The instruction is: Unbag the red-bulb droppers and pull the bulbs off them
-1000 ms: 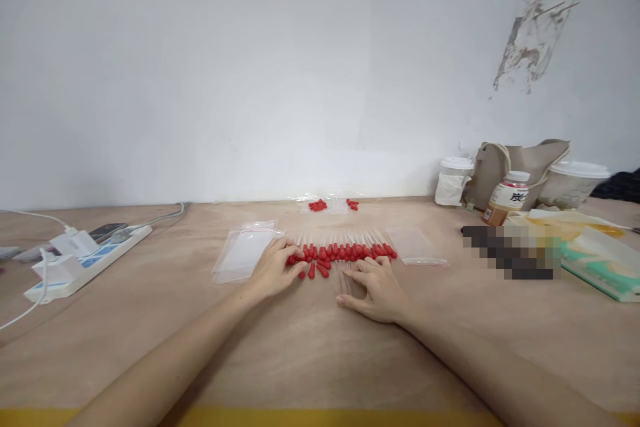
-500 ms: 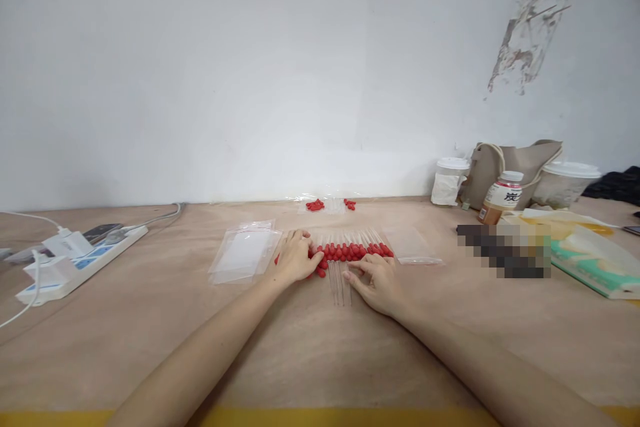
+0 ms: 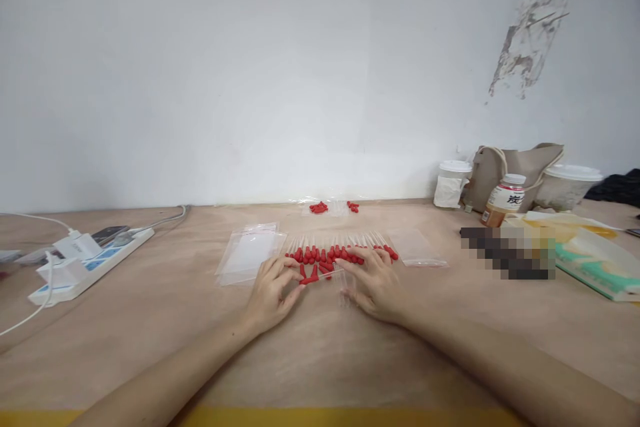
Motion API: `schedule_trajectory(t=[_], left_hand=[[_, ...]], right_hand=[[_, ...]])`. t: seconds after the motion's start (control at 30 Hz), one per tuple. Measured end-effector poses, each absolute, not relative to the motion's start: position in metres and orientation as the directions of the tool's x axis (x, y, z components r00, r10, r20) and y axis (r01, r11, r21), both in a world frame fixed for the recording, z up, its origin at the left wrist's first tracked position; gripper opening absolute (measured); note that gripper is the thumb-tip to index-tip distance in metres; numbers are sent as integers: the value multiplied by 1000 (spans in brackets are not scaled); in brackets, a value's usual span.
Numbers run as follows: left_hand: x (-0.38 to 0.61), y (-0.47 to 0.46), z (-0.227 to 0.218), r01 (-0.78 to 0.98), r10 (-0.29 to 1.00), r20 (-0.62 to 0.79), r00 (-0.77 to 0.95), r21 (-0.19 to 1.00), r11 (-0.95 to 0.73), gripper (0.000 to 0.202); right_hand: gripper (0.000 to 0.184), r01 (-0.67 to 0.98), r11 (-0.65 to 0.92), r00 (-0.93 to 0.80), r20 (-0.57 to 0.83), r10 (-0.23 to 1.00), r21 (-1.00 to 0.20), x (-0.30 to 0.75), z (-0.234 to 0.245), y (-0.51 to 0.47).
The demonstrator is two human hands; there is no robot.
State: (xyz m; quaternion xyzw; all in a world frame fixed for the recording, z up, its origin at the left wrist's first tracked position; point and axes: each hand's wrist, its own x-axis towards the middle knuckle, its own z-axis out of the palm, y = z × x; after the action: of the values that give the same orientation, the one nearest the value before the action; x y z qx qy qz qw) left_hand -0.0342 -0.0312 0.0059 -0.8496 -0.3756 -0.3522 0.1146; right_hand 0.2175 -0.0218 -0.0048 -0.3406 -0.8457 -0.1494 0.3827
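Observation:
My left hand (image 3: 273,290) is pinched on a red rubber dropper bulb (image 3: 309,279) low over the table. From this bulb a thin clear glass tube (image 3: 330,274) runs right to the fingers of my right hand (image 3: 379,285), which grip its far end; the exact contact is partly hidden. Just beyond both hands lies a row of glass droppers (image 3: 313,254), red bulbs toward me and tips toward the wall. Several loose red bulbs (image 3: 325,267) are between the hands and the row. Other loose glass tubes (image 3: 345,301) lie under my right fingertips.
Clear plastic bags lie left (image 3: 249,252) and right (image 3: 415,248) of the droppers. A bag with more red bulbs (image 3: 319,207) lies by the wall. A power strip (image 3: 113,259) is far left. A bottle (image 3: 504,200), lidded cups and a book (image 3: 600,263) stand or lie right.
My left hand has moved back off the loose bulbs and now pinches one. My right hand has brought a glass tube from the loose ones up to that bulb.

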Motion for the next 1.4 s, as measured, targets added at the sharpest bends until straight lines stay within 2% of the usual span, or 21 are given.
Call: schedule_trajectory(t=[0.07, 0.2, 0.4, 0.53, 0.63, 0.77, 1.0, 1.23, 1.4], left_hand=[[-30, -31, 4, 701, 532, 689, 492, 49, -712, 9], [-23, -30, -2, 672, 494, 707, 506, 37, -740, 9], [-19, -29, -5, 638, 495, 709, 502, 83, -765, 10], [-17, -30, -4, 632, 511, 690, 512, 100, -769, 14], [-15, -31, -3, 638, 529, 653, 542, 91, -765, 25], [-11, -33, -2, 627, 536, 599, 595, 70, -776, 19], [-8, -33, -3, 631, 525, 602, 602, 44, -774, 15], [-11, -36, -4, 640, 476, 625, 619, -50, -766, 25], [-7, -39, -2, 636, 472, 609, 637, -69, -769, 28]], right_hand=[[34, 677, 735, -507, 735, 450, 17, 214, -6, -23], [24, 664, 748, -488, 748, 450, -16, 209, -15, -20], [16, 643, 766, -561, 680, 473, -3, 207, -21, -17], [19, 662, 749, -567, 670, 480, 22, 205, -18, -20], [16, 650, 758, -581, 682, 444, 60, 203, -18, -21], [14, 620, 777, -596, 711, 373, 112, 202, -21, -21], [15, 579, 787, -639, 717, 278, 212, 203, -21, -22], [17, 528, 814, -653, 729, 207, 242, 207, -18, -22], [18, 526, 813, -648, 737, 193, 250, 206, -18, -22]])
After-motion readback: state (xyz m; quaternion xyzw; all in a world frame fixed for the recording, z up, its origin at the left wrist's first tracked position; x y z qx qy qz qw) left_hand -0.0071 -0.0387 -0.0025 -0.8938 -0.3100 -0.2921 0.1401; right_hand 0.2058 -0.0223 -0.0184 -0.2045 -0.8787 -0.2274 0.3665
